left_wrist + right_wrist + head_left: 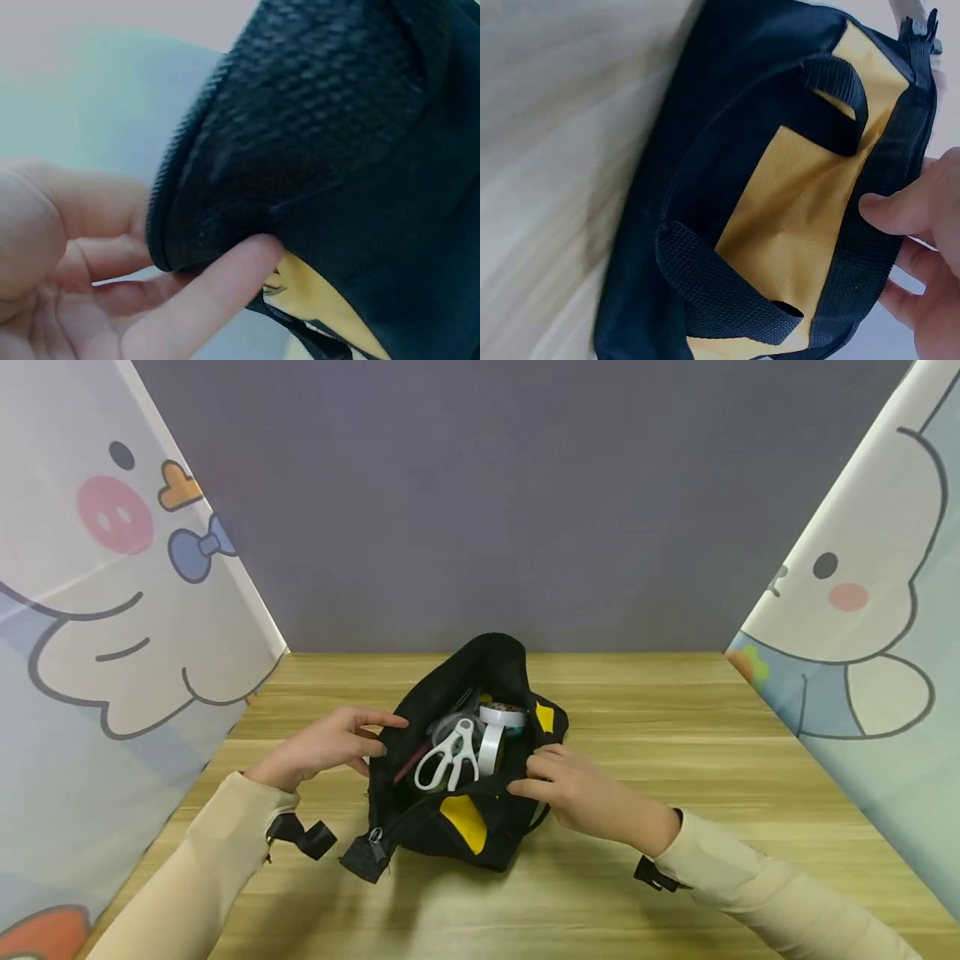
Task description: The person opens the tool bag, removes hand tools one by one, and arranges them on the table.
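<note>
A black bag [498, 660] with yellow panels [465, 823] stands on the table, its zipped mouth spread wide. White-handled scissors [454, 747] lie inside, beside a roll of white tape [491, 749] and another white roll [502, 717]. My left hand [333, 747] pinches the left rim; the left wrist view shows fingers on both sides of the zip edge [180, 157]. Across from it, my right hand [577, 785] grips the right rim, the thumb [892, 214] on the outer face and the fingers behind. The lower contents are hidden.
A zip pull [377, 842] hangs at the bag's near left corner. Black webbing handles [727, 289] stick out from its side. The wooden table [675, 718] meets a grey back wall [480, 510], with a cartoon-printed sheet [225, 635] at left and another [885, 610] at right.
</note>
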Demonstrator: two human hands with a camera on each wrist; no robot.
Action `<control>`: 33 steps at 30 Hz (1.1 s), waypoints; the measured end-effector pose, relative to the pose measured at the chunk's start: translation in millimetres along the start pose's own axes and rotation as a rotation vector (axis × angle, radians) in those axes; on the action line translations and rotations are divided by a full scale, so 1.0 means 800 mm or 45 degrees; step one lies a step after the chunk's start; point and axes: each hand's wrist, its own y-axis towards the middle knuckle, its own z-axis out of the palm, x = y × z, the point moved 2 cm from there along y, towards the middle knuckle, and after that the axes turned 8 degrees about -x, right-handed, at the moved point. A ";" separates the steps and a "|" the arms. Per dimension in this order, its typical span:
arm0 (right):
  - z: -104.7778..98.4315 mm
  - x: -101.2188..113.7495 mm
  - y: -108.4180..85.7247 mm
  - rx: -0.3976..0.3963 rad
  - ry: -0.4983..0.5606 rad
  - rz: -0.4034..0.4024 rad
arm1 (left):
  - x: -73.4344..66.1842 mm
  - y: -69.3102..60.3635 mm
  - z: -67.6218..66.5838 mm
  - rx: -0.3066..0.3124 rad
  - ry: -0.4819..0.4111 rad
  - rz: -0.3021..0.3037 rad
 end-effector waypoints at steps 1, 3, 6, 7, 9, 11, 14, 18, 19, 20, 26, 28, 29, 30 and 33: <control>0.000 0.002 -0.002 -0.002 0.001 0.011 | 0.001 0.001 -0.003 0.011 -0.023 -0.012; 0.000 0.005 -0.007 -0.007 -0.007 0.022 | 0.004 0.001 -0.010 0.031 -0.072 -0.027; 0.000 0.009 -0.015 -0.001 0.009 0.046 | 0.012 -0.002 -0.020 0.047 -0.170 -0.025; 0.000 0.010 -0.017 -0.007 0.025 0.056 | 0.015 -0.003 -0.022 0.045 -0.198 -0.022; -0.001 0.010 -0.022 -0.037 0.060 0.064 | 0.019 -0.006 -0.025 0.034 -0.219 -0.003; -0.002 0.010 -0.025 -0.075 0.090 0.066 | 0.022 -0.008 -0.027 0.022 -0.221 0.024; -0.003 0.011 -0.029 -0.124 0.101 0.056 | 0.024 -0.011 -0.028 0.014 -0.208 0.065; -0.002 0.016 -0.033 -0.141 0.080 0.049 | 0.027 -0.014 -0.027 0.014 -0.218 0.102; -0.002 0.017 -0.035 -0.141 0.067 0.047 | 0.027 -0.015 -0.027 0.009 -0.219 0.104; -0.001 0.018 -0.036 -0.144 0.059 0.045 | 0.028 -0.017 -0.027 0.004 -0.219 0.109; 0.006 0.022 -0.046 -0.181 0.007 0.037 | 0.034 -0.027 -0.024 -0.030 -0.202 0.120; 0.010 0.024 -0.049 -0.191 -0.009 0.026 | 0.036 -0.029 -0.023 -0.037 -0.205 0.123; 0.012 0.024 -0.051 -0.188 -0.012 0.027 | 0.037 -0.031 -0.022 -0.041 -0.205 0.121; 0.014 0.025 -0.053 -0.184 -0.018 0.031 | 0.039 -0.032 -0.022 -0.047 -0.205 0.119; 0.018 0.027 -0.057 -0.162 -0.026 0.055 | 0.044 -0.036 -0.020 -0.075 -0.215 0.091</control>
